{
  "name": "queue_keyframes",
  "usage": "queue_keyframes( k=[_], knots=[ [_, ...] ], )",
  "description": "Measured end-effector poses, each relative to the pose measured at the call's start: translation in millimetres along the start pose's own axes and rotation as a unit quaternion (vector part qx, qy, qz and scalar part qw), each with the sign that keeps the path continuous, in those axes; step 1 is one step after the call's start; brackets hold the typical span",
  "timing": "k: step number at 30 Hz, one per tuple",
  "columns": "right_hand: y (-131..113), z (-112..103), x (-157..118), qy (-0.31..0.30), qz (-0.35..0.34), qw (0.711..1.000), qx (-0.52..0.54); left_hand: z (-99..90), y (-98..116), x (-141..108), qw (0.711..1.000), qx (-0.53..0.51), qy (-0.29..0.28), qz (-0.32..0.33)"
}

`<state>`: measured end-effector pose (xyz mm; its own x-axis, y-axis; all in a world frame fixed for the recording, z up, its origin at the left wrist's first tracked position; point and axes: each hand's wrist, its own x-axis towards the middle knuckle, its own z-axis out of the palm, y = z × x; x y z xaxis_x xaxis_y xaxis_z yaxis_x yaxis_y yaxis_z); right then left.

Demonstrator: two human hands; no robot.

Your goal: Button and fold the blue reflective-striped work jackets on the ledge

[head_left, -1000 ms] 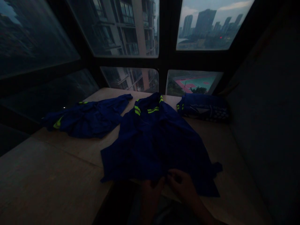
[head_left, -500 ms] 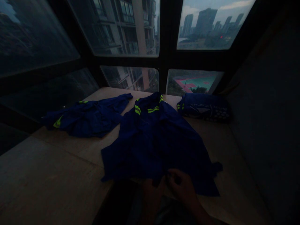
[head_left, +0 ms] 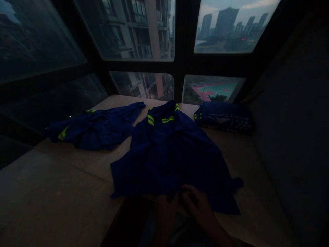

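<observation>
On my far left, dark window glass [head_left: 38, 37] is filling the view between black frames [head_left: 186, 65]; below it, a crumpled blue garment [head_left: 102, 128] with yellow-green stripes is lying on the pale window ledge [head_left: 64, 192], a thin seam [head_left: 79, 168] running across the surface nearer to me; beyond the panes, an apartment building [head_left: 154, 27] is standing close by; in the middle, the blue jacket [head_left: 164, 154] is spreading over the ledge, its striped collar pointing at the windows, its lower edge lying toward me; at that edge my left hand [head_left: 167, 207] is curling, its grip pinching the cloth; just beside it my right hand [head_left: 196, 204] is pinching the same edge with thumb and forefinger; the dimness is hiding the finer detail between my fingertips; farther right, a green and pink sports court [head_left: 216, 90] is showing through the lower glass, hazy tower blocks [head_left: 226, 24] rising above it under a grey sky [head_left: 246, 10]; near the window, a folded blue bundle [head_left: 223, 116] with pale printing is resting on the ledge; at the far right, a dark wall [head_left: 290, 120] is bounding the ledge.
</observation>
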<state>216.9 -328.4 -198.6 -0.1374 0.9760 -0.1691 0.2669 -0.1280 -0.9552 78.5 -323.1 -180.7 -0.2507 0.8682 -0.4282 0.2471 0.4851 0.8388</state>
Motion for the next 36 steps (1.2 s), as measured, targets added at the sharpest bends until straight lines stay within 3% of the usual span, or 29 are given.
queue_keyframes(
  k=[8, 13, 22, 27, 36],
  knots=[
    [7, 1, 7, 0.014, 0.034, 0.998, 0.05, 5.2, -8, 5, 0.992, -0.123, -0.006, -0.022],
    [9, 6, 7, 0.047, 0.028, 0.998, 0.013, 9.1, -25, 10, 0.99, -0.117, 0.012, -0.076],
    [9, 9, 2, 0.014, -0.024, 0.983, -0.182, 7.1, -9, 4, 0.995, -0.103, 0.0, -0.016],
    [11, 10, 2, -0.003, -0.045, 0.977, -0.21, 4.8, -8, 4, 0.993, -0.117, -0.008, 0.007],
    [1, 2, 4, -0.014, -0.044, 0.977, -0.21, 3.8, -11, 3, 0.996, -0.074, 0.038, 0.022]
  ],
)
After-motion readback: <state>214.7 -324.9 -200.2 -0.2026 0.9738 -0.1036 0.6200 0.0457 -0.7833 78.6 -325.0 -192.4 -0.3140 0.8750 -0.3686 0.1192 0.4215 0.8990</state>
